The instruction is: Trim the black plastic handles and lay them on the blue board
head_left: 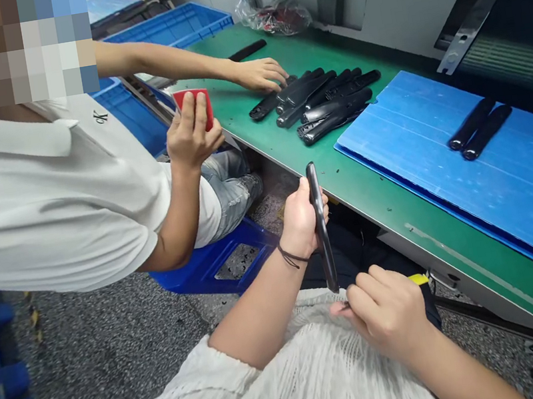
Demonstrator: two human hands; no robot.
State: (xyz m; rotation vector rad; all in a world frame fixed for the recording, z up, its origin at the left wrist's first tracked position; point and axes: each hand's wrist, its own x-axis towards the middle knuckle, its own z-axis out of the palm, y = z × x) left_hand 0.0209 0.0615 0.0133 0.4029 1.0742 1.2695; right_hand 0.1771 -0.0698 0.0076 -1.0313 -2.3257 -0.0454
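We grip a black bar (322, 228) in our left hand (301, 219) and pinch a small tool (345, 306) in our right hand (381, 316). Two bars (480, 128) lie on the blue sheet (481, 213); a pile (317, 107) is left on the green table (376, 189).

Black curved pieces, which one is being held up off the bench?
The black piece standing upright in the person's left hand. All the others lie flat, either on the green bench mat or on the blue sheet.

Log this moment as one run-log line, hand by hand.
left hand: holds black plastic part upright | right hand: pinches small tool by part's lower end | co-worker: red pad in hand
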